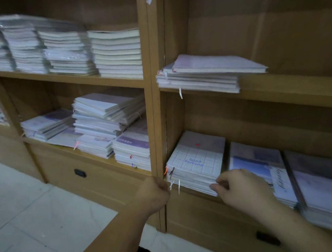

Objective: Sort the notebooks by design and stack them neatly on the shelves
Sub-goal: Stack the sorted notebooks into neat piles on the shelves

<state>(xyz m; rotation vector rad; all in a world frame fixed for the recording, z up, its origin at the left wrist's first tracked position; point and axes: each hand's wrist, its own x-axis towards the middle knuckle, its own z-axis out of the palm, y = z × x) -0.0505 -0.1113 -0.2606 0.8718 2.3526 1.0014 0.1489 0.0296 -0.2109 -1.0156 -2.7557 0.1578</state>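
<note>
A stack of grid-pattern notebooks (196, 161) with "Good Fortune" on the top cover lies at the left end of the lower right shelf. My right hand (240, 187) has curled fingers at the stack's front right corner, pinching its lower edges. My left hand (155, 193) is curled at the stack's front left, against the wooden upright; whether it holds anything is hidden. Beside the stack lie a blue-cover stack (257, 169) and a grey-cover stack (325, 186). A small messy pile (202, 74) sits on the shelf above.
The left bay holds several tall notebook stacks on its upper shelf (65, 52) and uneven piles on its lower shelf (106, 122). Drawers with dark handles (80, 173) run below. A pale tiled floor (26, 214) lies at lower left. A wooden upright (154, 106) divides the bays.
</note>
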